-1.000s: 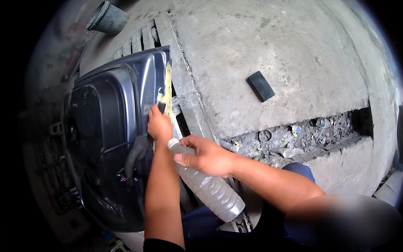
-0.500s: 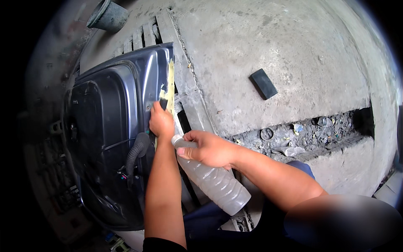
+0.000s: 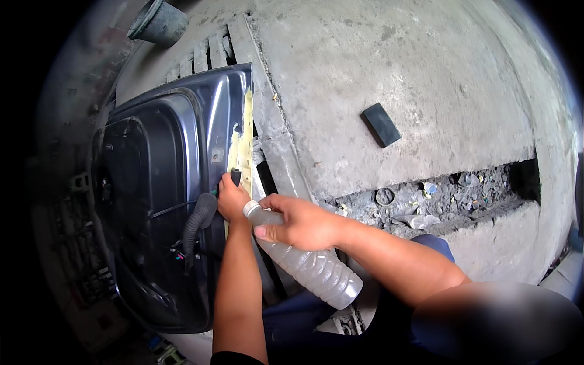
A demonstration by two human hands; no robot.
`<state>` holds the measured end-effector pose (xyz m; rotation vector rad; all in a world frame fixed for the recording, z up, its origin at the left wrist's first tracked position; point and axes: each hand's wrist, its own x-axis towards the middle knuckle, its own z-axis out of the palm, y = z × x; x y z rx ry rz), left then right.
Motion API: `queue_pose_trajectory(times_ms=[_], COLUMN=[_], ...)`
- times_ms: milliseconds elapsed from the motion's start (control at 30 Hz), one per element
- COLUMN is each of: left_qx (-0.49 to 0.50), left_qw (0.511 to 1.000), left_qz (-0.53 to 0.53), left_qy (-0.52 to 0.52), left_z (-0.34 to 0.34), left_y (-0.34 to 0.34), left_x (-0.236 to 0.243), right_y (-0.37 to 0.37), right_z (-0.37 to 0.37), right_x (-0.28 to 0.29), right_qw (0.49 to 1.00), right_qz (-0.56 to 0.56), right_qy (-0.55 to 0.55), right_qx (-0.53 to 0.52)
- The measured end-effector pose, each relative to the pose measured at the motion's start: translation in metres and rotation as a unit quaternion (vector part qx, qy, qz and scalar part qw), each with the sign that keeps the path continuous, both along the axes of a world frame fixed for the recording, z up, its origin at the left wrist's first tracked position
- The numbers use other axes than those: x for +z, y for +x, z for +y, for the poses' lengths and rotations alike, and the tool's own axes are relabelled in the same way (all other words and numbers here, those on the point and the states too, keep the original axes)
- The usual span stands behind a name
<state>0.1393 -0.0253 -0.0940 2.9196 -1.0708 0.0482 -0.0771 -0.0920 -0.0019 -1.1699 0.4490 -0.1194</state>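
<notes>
Along the right edge of the dark car door (image 3: 143, 167), our left hand (image 3: 233, 198) is closed on a small black block (image 3: 236, 177), set against the pale yellow strip (image 3: 242, 143). Our right hand (image 3: 301, 225) is wrapped round a clear plastic bottle (image 3: 316, 271), fingers and thumb near the neck. Bottle's tilted, white cap (image 3: 250, 208) up by our left wrist, base toward lower right; can't tell if cap and wrist touch. Door lies left of both hands, ribbed hose (image 3: 199, 225) on it just left of our left forearm. Second black block (image 3: 381, 125), bigger, sits on the concrete floor (image 3: 340, 67) to the right, well apart from our hands. Rubble-filled trench (image 3: 447, 198) below that; grey bucket (image 3: 159, 25) at top left, beyond the door.
</notes>
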Motion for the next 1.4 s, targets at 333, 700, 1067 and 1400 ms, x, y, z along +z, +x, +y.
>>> queue_pose_trajectory(times_ms=[333, 700, 1067, 1400], left_qx=[0.023, 0.036, -0.092, -0.195], left_qw=[1.0, 0.998, 0.985, 0.972], left_qz=[-0.015, -0.016, -0.082, -0.039], left_qy=[-0.008, 0.048, -0.123, -0.126], left_z=[0.001, -0.003, 0.01, -0.037], left_y=[-0.005, -0.007, -0.027, -0.04], left_x=[-0.005, 0.019, -0.009, -0.042], right_y=[-0.005, -0.003, -0.009, -0.015], right_z=[-0.003, 0.001, -0.019, -0.026], right_x=[0.009, 0.014, 0.016, 0.014], right_qw=[0.996, 0.998, 1.0, 0.998], right_qz=[0.046, 0.01, -0.018, -0.023], right_qy=[-0.037, -0.025, 0.005, 0.026], right_qx=[0.062, 0.052, -0.005, -0.053])
